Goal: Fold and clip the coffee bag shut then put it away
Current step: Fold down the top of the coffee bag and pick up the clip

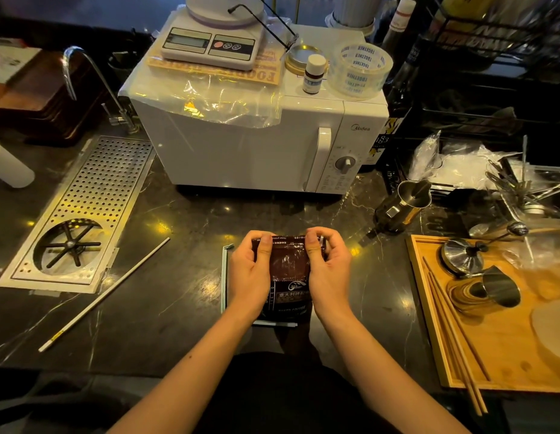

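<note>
Folding step in hand: left hand (252,270) and right hand (327,267) both pinch the coffee bag (289,277) by its top edge on the counter (178,302). No clip on it yet. Next, judged: crease the fold flat, then fetch a clip.

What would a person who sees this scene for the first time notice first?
Two hands, the left hand and the right hand, pinch the top edge of a dark coffee bag at the near centre of the black counter. Behind them stands a large white microwave with a kitchen scale on top. At the right lies a wooden tray with metal tools.
</note>
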Demonstrator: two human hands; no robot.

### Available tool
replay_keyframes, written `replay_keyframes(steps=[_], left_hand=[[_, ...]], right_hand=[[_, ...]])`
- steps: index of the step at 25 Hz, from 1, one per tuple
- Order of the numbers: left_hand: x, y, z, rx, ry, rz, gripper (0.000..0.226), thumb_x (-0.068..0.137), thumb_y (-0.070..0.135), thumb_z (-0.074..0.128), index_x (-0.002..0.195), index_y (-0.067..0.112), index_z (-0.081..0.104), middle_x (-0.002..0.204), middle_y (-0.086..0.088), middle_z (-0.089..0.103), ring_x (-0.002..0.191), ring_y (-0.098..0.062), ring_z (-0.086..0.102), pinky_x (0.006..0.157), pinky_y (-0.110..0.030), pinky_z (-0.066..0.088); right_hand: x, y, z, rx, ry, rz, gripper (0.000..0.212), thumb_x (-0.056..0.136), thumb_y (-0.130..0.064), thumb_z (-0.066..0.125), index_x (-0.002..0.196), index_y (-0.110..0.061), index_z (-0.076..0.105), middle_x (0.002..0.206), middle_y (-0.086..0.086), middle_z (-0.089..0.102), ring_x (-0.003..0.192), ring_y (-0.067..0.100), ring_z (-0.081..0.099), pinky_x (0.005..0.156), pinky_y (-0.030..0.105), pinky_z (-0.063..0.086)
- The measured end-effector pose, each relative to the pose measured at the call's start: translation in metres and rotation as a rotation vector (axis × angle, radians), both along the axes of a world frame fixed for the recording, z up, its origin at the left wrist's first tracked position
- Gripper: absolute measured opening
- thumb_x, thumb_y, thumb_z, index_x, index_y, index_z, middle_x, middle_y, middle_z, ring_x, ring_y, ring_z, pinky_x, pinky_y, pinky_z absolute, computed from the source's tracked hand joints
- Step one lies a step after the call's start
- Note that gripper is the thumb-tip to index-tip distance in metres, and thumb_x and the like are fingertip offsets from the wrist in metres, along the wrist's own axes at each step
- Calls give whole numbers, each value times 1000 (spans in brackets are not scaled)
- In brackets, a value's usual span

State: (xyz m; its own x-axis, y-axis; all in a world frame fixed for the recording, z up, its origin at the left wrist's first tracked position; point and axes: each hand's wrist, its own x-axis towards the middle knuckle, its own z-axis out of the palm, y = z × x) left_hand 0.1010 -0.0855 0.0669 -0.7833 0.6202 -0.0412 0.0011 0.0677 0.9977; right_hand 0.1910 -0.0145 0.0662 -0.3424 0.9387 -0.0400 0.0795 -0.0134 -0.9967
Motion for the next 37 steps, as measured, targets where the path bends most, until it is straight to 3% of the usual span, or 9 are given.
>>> replay_keyframes(steps=[3,8,19,23,25,27,30,34,37], left_hand=[[-1,-1,-3,-30,38,-4,22,102,21,45,91,17,64,79,5,67,70,4,63,61,-14,50],[-3,0,-4,-40,61,-5,23,102,20,44,90,19,63,81,5,68,71,4,63,62,-13,50],[-9,1,-4,3,-84,-70,29,104,20,38,90,16,63,80,0,69,71,-2,67,63,-16,53],[-14,-1,-3,-17,-53,-90,23,101,23,47,92,18,68,85,1,73,81,-11,70,72,-27,56],[-19,-8,2,-38,20,-126,13,96,23,58,91,25,70,87,8,73,86,-8,70,76,-27,57],[-24,-12,10,-77,208,-188,8,88,24,69,92,29,72,90,13,72,91,-4,68,80,-21,54],[-27,-11,17,-53,398,-245,6,83,20,74,90,21,74,88,11,71,89,-6,67,79,-19,51],[-28,-9,19,-21,442,-267,3,84,14,73,87,15,74,85,9,69,86,-8,66,76,-16,49],[-28,-9,19,-13,458,-270,3,83,12,73,86,13,74,84,7,68,84,-7,65,75,-13,47]], right_hand=[[-1,0,-1,7,-9,-20,13,96,-28,57,85,-29,64,84,2,69,82,23,67,74,48,58],[-3,3,-2,38,-38,-23,22,100,-23,49,85,-25,64,80,-4,67,78,12,64,73,39,54],[-5,9,-3,39,-64,-27,26,101,-21,48,79,-26,62,76,-5,66,76,13,63,72,40,53],[-3,10,0,39,-47,-3,25,100,-19,50,80,-29,63,78,1,68,75,18,66,70,40,56],[4,9,4,72,-34,49,21,99,-17,52,84,-25,63,78,2,69,74,17,67,67,37,55],[12,9,9,110,-33,112,16,98,-15,54,87,-19,64,80,4,69,76,20,68,67,38,57],[19,8,14,184,-78,176,12,97,-13,56,89,-15,65,82,0,68,79,17,67,70,35,56],[24,14,19,289,-139,238,8,94,-13,61,94,-14,70,89,-4,71,90,11,67,80,27,54],[22,17,20,397,-191,290,8,89,-15,66,94,-14,72,91,-3,71,89,11,67,79,23,51]])
